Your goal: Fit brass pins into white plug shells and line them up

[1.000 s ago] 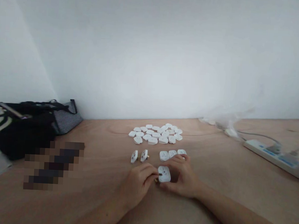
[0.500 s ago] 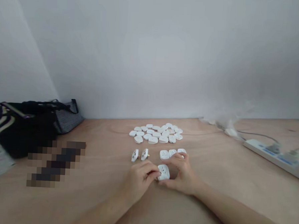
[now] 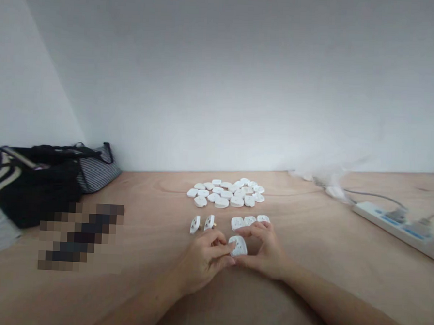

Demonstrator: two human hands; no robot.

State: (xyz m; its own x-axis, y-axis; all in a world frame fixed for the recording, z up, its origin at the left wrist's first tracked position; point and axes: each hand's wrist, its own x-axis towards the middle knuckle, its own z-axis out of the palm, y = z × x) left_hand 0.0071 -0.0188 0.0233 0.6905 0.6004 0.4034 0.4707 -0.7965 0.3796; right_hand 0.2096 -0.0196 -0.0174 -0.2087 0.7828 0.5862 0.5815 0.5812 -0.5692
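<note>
Both my hands meet at a white, squarish plug housing [image 3: 240, 246] with small holes in its face. My left hand [image 3: 207, 256] has thumb and index finger closed at its left edge. My right hand [image 3: 266, 250] curves around it, thumb at the near edge and fingers at the far edge. Just beyond my right fingers, three similar white plug pieces stand in a row, the leftmost plug piece [image 3: 237, 223] showing most; the fingers partly cover the others. Past my left hand, a left plug half [image 3: 195, 224] and a right plug half [image 3: 209, 222] stand on edge with metal pins.
Farther back lies a loose cluster of white plug covers [image 3: 222, 194]. A power strip [image 3: 392, 222] with cords and crumpled clear plastic [image 3: 332, 180] are on the right. To the left are a black bag [image 3: 37, 187], a striped pouch [image 3: 98, 171] and a blurred-out dark patch [image 3: 85, 235].
My left fingers have shifted slightly right, onto the edge of the plug housing. My right thumb has come closer to the left fingertips. The other pieces stay put.
</note>
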